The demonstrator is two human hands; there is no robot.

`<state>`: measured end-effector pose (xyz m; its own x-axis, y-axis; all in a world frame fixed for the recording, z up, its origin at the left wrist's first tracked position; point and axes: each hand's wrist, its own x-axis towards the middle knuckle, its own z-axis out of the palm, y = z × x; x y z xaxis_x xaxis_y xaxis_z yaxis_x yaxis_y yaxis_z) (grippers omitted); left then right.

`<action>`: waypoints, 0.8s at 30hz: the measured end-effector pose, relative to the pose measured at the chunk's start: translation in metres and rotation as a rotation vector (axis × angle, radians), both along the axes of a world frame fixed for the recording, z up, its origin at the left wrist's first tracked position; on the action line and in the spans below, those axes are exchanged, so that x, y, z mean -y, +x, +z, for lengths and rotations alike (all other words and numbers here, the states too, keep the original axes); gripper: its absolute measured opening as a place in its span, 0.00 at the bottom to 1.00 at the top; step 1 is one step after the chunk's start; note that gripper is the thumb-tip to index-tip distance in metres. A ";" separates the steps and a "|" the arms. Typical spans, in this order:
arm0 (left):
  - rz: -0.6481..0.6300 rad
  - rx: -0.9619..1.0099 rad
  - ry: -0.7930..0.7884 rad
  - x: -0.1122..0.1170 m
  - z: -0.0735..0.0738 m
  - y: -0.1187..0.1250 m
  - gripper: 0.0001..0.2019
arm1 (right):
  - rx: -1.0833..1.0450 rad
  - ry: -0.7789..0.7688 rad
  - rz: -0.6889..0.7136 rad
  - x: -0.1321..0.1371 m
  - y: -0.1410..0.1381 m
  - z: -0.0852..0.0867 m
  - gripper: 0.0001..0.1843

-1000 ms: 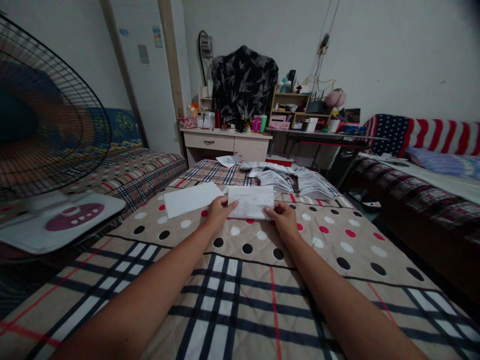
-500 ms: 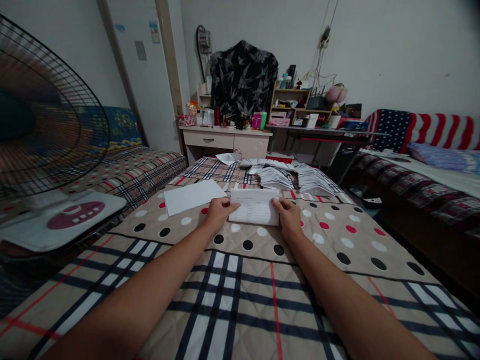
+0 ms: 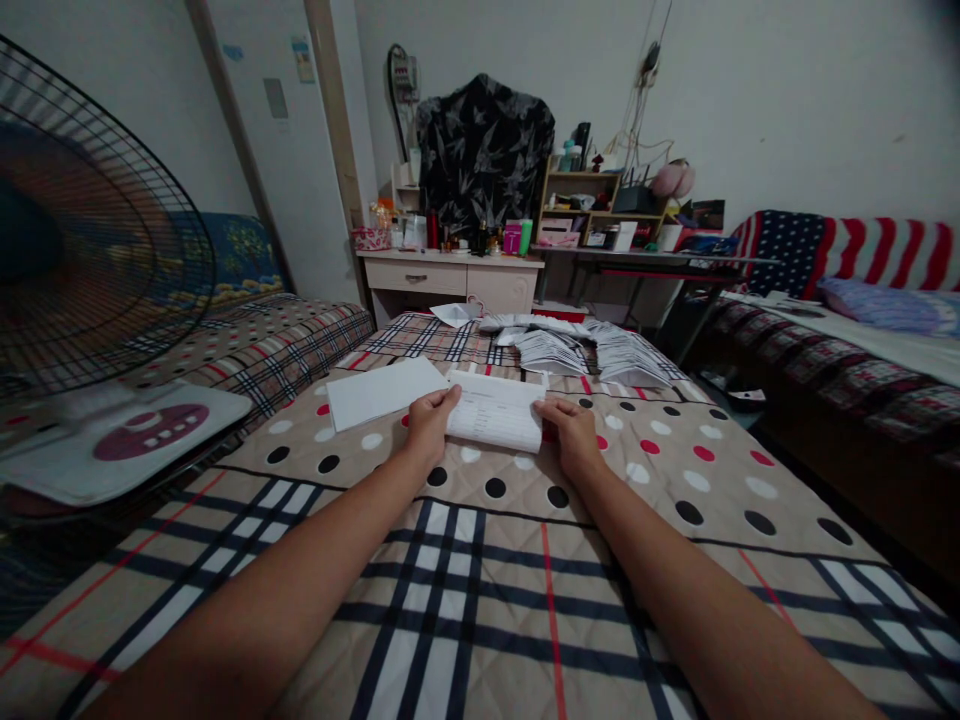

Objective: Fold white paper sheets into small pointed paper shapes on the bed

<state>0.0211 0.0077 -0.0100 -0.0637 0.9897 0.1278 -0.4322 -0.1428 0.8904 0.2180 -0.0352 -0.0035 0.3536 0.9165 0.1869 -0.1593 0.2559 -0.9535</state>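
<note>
Between my hands is a folded sheet of white paper with printed lines, its lower edge curving over as a fold. My left hand pinches its left side, thumb on top. At the right edge, my right hand grips the paper between thumb and fingers. Left of it, a flat stack of white sheets lies on the patterned bedspread. Beyond my hands sit two rows of folded papers, one in the middle and one to the right.
A standing fan is close on the left, its base beside the bed. Past the far bed edge stand a cream dresser and a cluttered desk. Another bed with a striped cover is on the right.
The folded paper has shifted slightly left and tilted, with its lower edge now rounder. My right hand has moved a little left along with it; the left thumb has turned upward.
</note>
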 end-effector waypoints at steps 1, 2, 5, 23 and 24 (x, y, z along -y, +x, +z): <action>0.009 0.024 -0.005 0.000 0.001 0.000 0.26 | -0.002 -0.003 0.015 0.001 -0.001 0.000 0.12; 0.017 0.045 -0.008 0.000 0.001 0.000 0.26 | -0.004 -0.005 0.027 0.001 -0.002 0.000 0.12; 0.034 0.090 -0.013 0.000 0.003 -0.001 0.26 | -0.007 -0.008 0.037 0.001 -0.003 -0.002 0.13; 0.055 0.027 0.029 0.001 0.004 -0.001 0.20 | 0.015 0.004 -0.153 0.003 -0.003 0.002 0.16; 0.056 0.027 0.029 0.001 0.004 -0.001 0.20 | 0.016 0.008 -0.158 0.003 -0.003 0.002 0.16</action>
